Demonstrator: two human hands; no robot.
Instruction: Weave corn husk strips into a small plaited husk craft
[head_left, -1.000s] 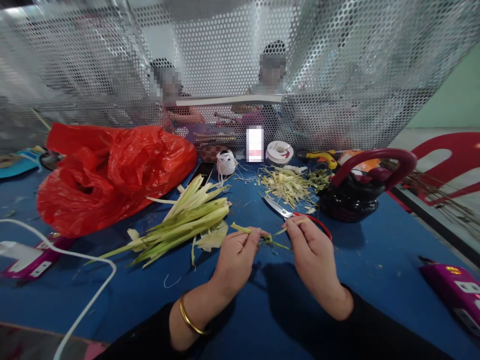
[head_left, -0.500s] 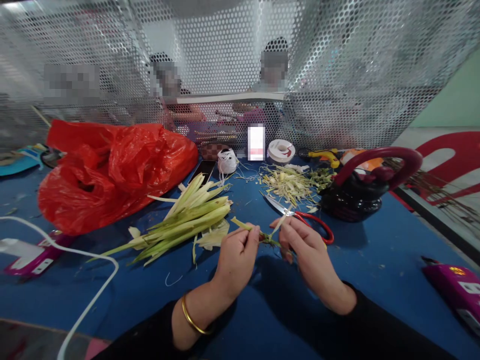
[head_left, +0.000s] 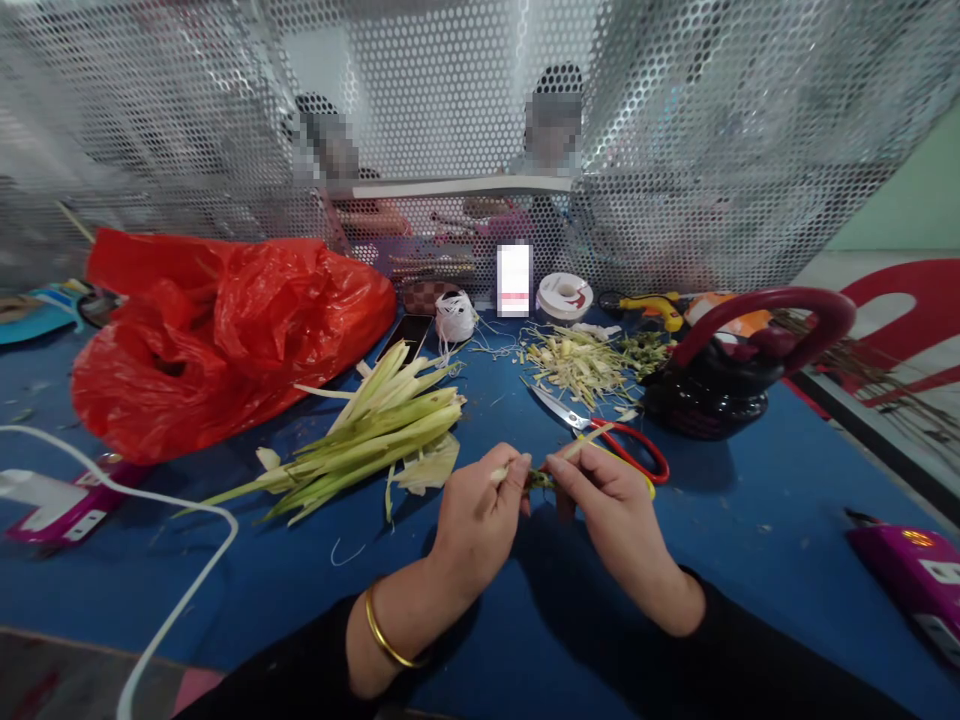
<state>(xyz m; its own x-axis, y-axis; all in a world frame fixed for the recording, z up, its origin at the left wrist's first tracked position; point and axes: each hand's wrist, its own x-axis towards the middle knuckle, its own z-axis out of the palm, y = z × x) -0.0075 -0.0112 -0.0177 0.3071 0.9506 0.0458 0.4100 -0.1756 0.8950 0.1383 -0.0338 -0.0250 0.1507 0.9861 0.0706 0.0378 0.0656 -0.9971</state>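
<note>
Close together over the blue table point(head_left: 480, 660), my left hand point(head_left: 480, 520) and my right hand point(head_left: 619, 525) pinch a small green piece of twisted corn husk point(head_left: 538, 480) from either side. A pale husk strip point(head_left: 598, 436) sticks out past my right fingers. A short pale end shows at my left thumb. My fingers hide much of the piece. Scissors with red handles point(head_left: 637, 455) lie open just beyond my right hand. To the left of my left hand is a bundle of long pale green corn husks point(head_left: 382, 435).
A heap of husk scraps point(head_left: 577, 365) lies behind the scissors, near a dark pot with a maroon handle point(head_left: 705, 400). Further back are white string point(head_left: 454, 318), a ribbon roll point(head_left: 564, 298) and a lit phone point(head_left: 514, 280). A red plastic bag point(head_left: 232, 340) fills the left.
My hands have drawn closer together around the green piece. The pale strip at my right hand has swung from upright to pointing right. My left fingers now cover more of the husk.
</note>
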